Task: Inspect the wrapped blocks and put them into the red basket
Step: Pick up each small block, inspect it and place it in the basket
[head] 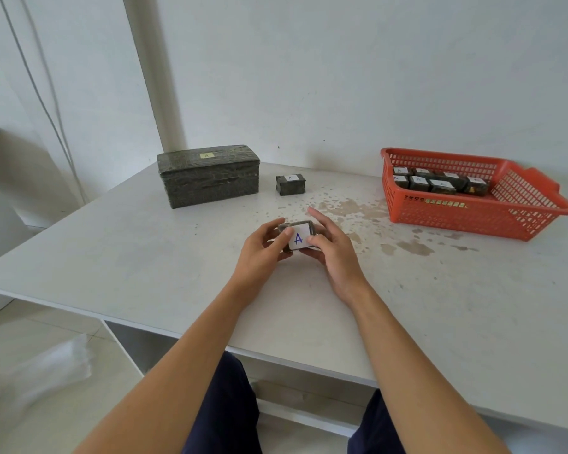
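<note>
Holding a small wrapped block [296, 236] between both hands, the person keeps it raised just above the table [145, 257], near the front middle of the top. Its white label [300, 241], marked with a blue letter A, faces up toward the camera. The left hand [263, 249] grips the block's left side, with the thumb lying over the label's upper left corner and the fingers curled round the far and lower edges. The right hand [335, 253] pinches the right side, thumb against the label's right edge and fingers tucked under the block, while its index finger sticks out straight past the block's far corner.

Farther back on the table, a second block [290, 184] of the same dark wrapping sits alone with its own white label on top. Just to its left stands a large wrapped box [208, 178], much longer than the blocks, bearing a small yellowish label on its lid.

Well to the right, the red basket [456, 217] rests on the table close to the wall. Several labelled blocks [440, 185] lie packed together at the basket's left end, and its right end shows only the mesh floor.

Brownish stains [351, 208] speckle the tabletop between the hands and the basket. Dark trousers [223, 404] show below the table's front edge.
</note>
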